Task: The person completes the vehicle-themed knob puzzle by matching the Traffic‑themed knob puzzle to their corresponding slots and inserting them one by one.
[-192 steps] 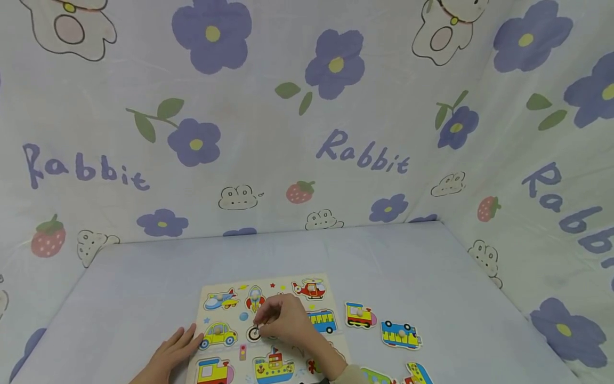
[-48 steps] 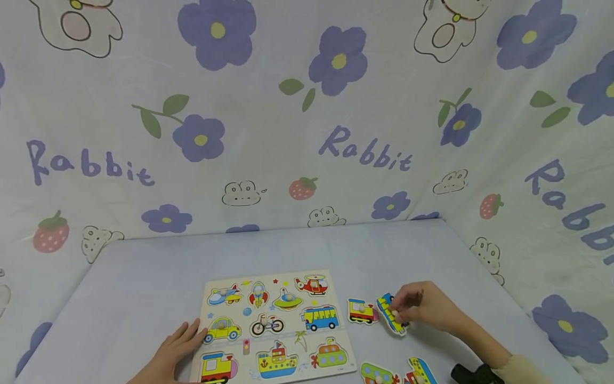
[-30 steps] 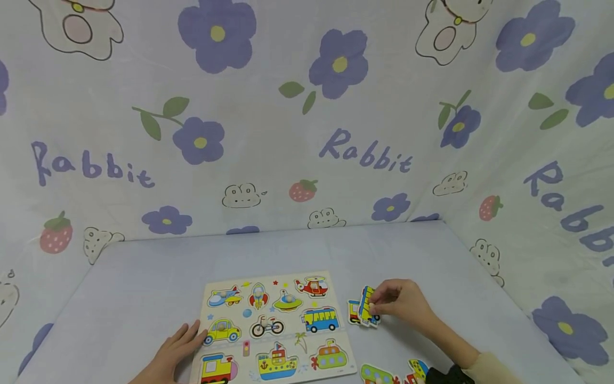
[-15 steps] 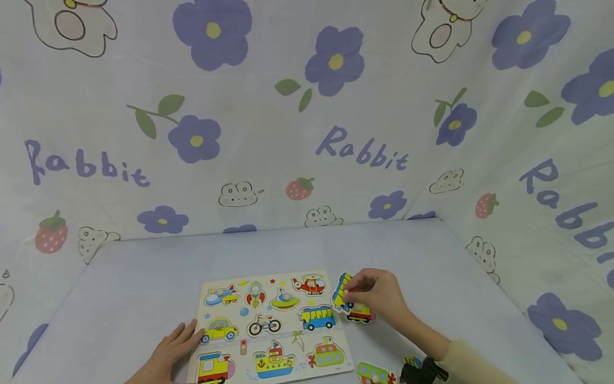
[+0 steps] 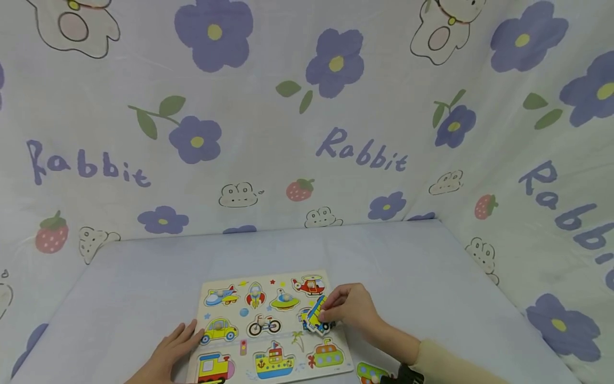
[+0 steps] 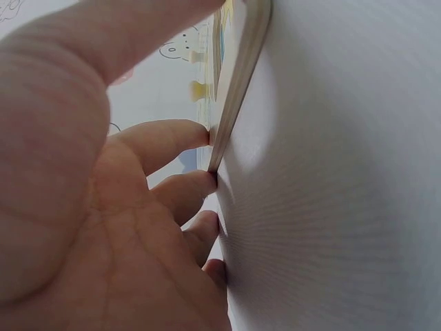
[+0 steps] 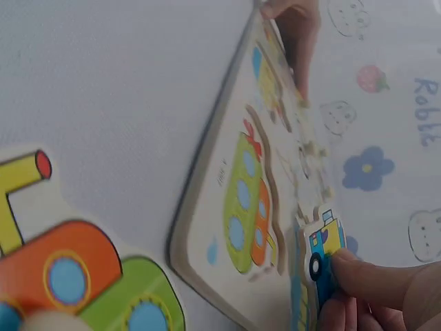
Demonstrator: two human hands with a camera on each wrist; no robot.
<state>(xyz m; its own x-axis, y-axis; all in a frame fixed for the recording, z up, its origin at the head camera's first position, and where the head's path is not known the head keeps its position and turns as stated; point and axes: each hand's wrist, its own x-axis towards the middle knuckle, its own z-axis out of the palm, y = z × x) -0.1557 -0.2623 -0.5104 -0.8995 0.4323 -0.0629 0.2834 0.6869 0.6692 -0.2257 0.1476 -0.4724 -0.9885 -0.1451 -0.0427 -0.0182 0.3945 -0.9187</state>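
My right hand pinches a blue-and-yellow bus puzzle piece by thumb and fingertips. The piece is tilted over the printed bus on the right side of the wooden peg puzzle board. In the right wrist view the bus piece stands on a slant at the board's surface. My left hand rests against the board's left edge, fingers spread; the left wrist view shows its fingertips at the board edge. The plane, rocket, UFO, helicopter, car and bicycle pieces sit in their slots.
The slots with train, boat and submarine pictures hold no pegged piece. A loose submarine piece lies right of the board, partly behind a black wrist device. A printed cloth hangs behind the table.
The bicycle piece sits in its slot, released by the right hand. That hand has lifted the bus piece off the table, turned it and carried it left over the board. The left hand stays put.
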